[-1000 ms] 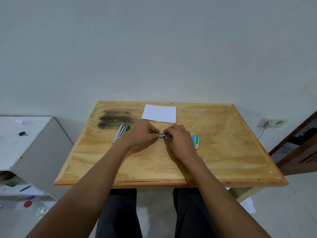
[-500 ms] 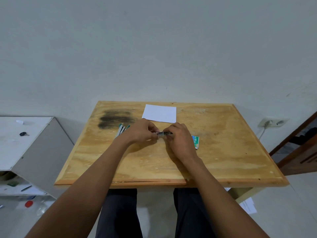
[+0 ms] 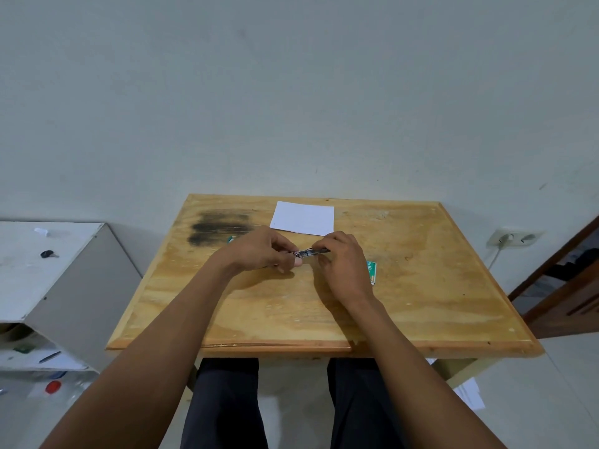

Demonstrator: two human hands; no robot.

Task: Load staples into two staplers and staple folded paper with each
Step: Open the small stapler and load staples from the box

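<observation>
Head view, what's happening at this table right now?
A person seated at the wooden table holds a small stapler between both hands, the left hand pinching one end and the right hand the other. A white sheet of paper lies beyond the hands, untouched, and a green staple box lies right of the right hand. Whether staples are loaded cannot be seen.

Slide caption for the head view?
Left hand and right hand hold a small stapler over the table, paper behind.

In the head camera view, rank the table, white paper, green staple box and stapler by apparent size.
Largest: wooden table.
Then the white paper.
The stapler and green staple box are both partly covered, so I can't rank them.
</observation>
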